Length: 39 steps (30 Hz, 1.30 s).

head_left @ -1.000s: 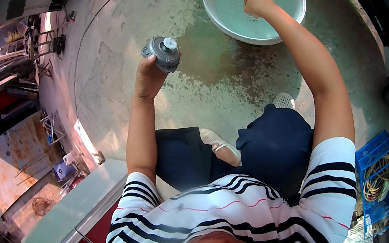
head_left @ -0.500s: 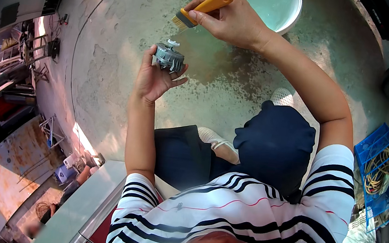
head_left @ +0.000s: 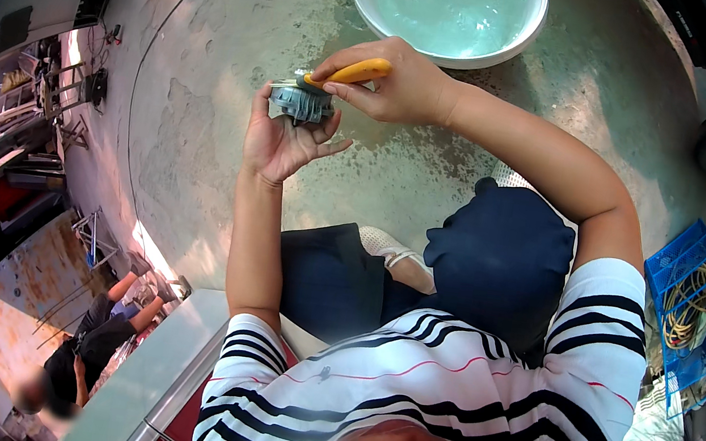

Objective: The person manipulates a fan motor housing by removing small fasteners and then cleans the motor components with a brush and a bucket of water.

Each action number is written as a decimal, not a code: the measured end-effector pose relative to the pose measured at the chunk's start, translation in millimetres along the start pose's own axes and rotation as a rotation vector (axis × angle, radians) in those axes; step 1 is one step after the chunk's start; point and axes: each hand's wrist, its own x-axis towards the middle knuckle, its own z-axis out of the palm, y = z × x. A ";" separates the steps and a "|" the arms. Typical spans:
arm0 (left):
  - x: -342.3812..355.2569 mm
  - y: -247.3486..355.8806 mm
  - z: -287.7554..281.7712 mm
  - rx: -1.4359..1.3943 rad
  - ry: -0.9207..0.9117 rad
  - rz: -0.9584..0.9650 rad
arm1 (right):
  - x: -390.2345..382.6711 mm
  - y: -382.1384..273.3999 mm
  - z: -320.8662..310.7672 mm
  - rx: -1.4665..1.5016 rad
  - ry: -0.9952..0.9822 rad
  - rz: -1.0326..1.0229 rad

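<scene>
My left hand (head_left: 277, 149) grips a small round grey finned part (head_left: 301, 105), which looks like a small motor housing, between the thumb and fingers. It is raised above the floor, some fingers sticking out to the side. My right hand (head_left: 410, 86) is closed around the yellow handle of a brush (head_left: 365, 71). The brush is tilted, and its bristles lie against or just over the top of the grey part; exact contact is hard to see. Beyond my hands, a white basin (head_left: 354, 4) holds clear bluish water with ripples on it.
Wet stains mark the concrete floor (head_left: 204, 127) by the basin. A thin cable (head_left: 143, 56) runs along the left. At right stands a blue plastic basket (head_left: 682, 258) with coiled yellow hose or cord. Another person (head_left: 66, 365) is at lower left, near a pale ledge (head_left: 172, 349).
My right hand has brought the brush down and left onto the grey part. My left hand has shifted slightly. More of the basin shows, and the other person has come further into view.
</scene>
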 end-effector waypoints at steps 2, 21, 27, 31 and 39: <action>0.2 0.5 1.1 -0.022 -0.021 0.004 | -5.9 8.3 -8.5 -0.027 -0.018 0.082; -8.8 6.5 -0.9 -0.008 -0.099 0.016 | -10.1 9.2 -20.8 -0.058 -0.061 0.058; -9.4 2.5 3.3 -0.034 -0.132 0.022 | -16.2 4.1 -21.3 -0.106 0.001 0.019; -8.2 7.9 -1.9 -0.001 -0.266 0.019 | 6.5 7.6 -54.6 -0.305 0.363 0.040; -10.2 3.9 6.8 0.207 -0.135 0.089 | 20.3 162.0 -122.6 -0.774 0.350 0.520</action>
